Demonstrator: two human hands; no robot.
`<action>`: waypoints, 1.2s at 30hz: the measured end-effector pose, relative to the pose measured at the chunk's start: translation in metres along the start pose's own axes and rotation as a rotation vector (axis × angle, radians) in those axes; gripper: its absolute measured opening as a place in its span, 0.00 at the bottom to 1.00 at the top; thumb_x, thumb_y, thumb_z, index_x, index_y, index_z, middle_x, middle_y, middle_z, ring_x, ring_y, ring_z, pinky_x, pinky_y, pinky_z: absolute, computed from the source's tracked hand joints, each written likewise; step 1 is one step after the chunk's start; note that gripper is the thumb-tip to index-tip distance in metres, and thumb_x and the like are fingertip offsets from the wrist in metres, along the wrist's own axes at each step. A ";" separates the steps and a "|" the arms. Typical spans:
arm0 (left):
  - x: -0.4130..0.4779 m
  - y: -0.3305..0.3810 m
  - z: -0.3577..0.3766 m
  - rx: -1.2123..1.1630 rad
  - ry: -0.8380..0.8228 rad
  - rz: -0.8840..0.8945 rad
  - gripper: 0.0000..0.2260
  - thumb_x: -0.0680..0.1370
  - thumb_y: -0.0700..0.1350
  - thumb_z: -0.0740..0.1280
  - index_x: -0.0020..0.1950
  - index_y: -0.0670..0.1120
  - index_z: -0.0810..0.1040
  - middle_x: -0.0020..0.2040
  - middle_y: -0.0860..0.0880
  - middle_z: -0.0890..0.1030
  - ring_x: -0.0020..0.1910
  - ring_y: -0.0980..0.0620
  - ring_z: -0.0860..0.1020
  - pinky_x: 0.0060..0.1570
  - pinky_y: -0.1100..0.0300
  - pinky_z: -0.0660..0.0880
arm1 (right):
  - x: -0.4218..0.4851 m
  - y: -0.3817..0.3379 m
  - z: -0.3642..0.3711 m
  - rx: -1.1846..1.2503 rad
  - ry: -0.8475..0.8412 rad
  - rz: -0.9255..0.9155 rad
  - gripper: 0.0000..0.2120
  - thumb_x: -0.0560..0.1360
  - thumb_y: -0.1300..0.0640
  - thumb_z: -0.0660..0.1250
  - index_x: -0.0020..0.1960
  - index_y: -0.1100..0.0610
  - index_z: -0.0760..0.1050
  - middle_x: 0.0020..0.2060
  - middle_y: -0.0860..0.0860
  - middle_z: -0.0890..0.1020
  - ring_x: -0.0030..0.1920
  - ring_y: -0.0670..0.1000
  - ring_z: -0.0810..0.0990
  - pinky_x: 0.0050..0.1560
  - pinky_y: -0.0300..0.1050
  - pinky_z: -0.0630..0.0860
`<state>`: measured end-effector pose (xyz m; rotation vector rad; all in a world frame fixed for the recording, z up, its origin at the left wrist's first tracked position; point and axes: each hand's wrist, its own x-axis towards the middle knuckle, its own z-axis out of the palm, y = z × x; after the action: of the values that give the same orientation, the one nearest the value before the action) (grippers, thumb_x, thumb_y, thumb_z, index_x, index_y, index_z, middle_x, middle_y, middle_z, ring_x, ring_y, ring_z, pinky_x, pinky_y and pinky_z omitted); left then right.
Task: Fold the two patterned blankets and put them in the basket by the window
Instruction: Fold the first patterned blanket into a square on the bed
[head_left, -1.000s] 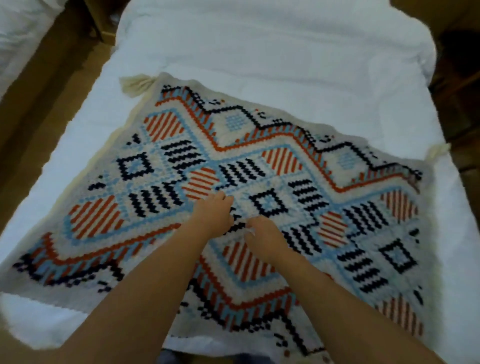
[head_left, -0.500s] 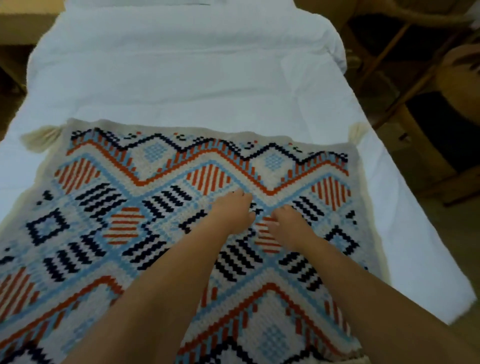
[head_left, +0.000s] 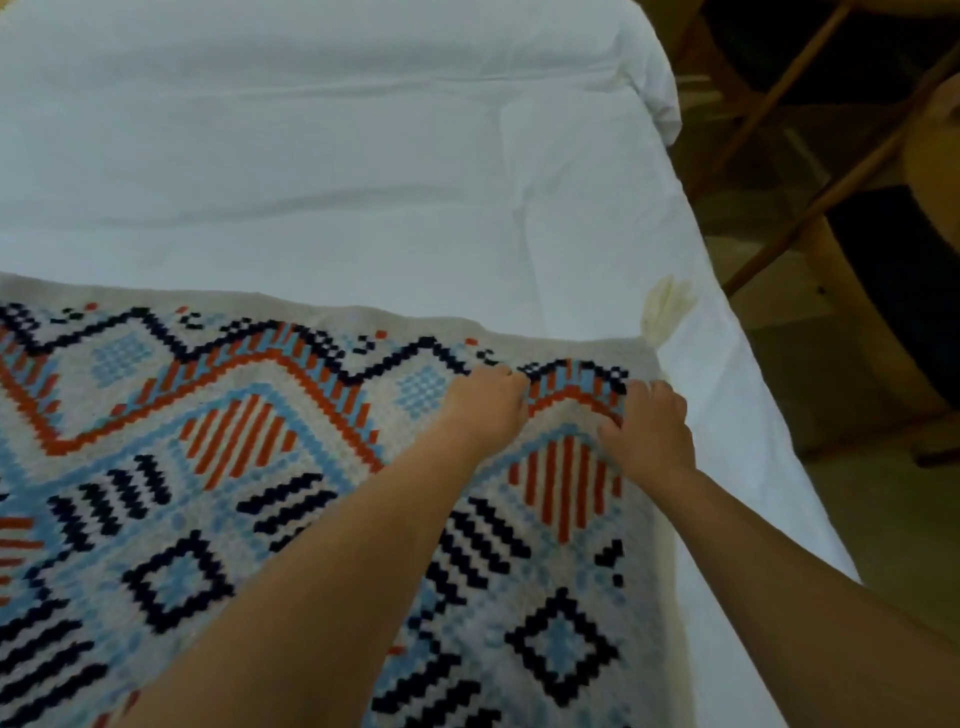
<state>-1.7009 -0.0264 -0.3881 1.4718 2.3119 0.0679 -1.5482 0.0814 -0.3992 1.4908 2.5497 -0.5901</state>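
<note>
Blanket (head_left: 260, 467) is lying spread flat on the bed (head_left: 363, 182), covering the near part of the white sheet and running out of view at left and bottom. Its far edge is crossing the bed about midway, and its right edge is sitting just inside the bed's right side. You're working at the far right corner. Your left hand (head_left: 488, 410) is sitting knuckles-up on the zigzag border just short of the far edge, fingers curled down into the weave and gripping it. Your right hand (head_left: 649, 431) is sitting just beside it, closer to the corner, thumb pressing on the fabric and fingers curled over, also gripping the blanket. Fabric between the two hands is humping up into a small ridge. Both your forearms are reaching over the pattern. Cream tassel (head_left: 667, 312) at the corner is pointing away from you onto the bare sheet, apart from both hands. Wooden furniture legs (head_left: 779, 104) are showing right of the bed; that area is too dark to tell more.
</note>
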 end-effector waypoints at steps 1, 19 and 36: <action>0.014 0.000 0.003 0.016 0.023 -0.018 0.15 0.80 0.48 0.55 0.63 0.44 0.71 0.61 0.43 0.74 0.58 0.43 0.72 0.53 0.49 0.72 | 0.018 0.006 0.001 0.011 -0.003 0.023 0.27 0.75 0.47 0.63 0.67 0.60 0.61 0.69 0.62 0.62 0.68 0.61 0.59 0.60 0.57 0.68; 0.105 -0.024 0.009 -0.084 0.194 -0.212 0.06 0.78 0.37 0.58 0.44 0.45 0.63 0.44 0.44 0.70 0.37 0.47 0.69 0.36 0.55 0.65 | 0.149 0.028 -0.020 -0.143 -0.010 -0.320 0.03 0.76 0.64 0.58 0.45 0.63 0.70 0.48 0.62 0.76 0.45 0.60 0.76 0.38 0.46 0.66; 0.202 -0.022 0.064 0.012 -0.028 -0.258 0.35 0.73 0.70 0.44 0.73 0.58 0.32 0.74 0.43 0.31 0.71 0.34 0.33 0.67 0.38 0.34 | 0.236 0.005 0.037 0.033 0.121 -0.216 0.30 0.81 0.50 0.51 0.76 0.56 0.40 0.76 0.60 0.46 0.75 0.62 0.47 0.73 0.54 0.51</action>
<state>-1.7713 0.1301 -0.5141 1.1600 2.4613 -0.0383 -1.6658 0.2596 -0.5061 1.3077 2.8314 -0.5868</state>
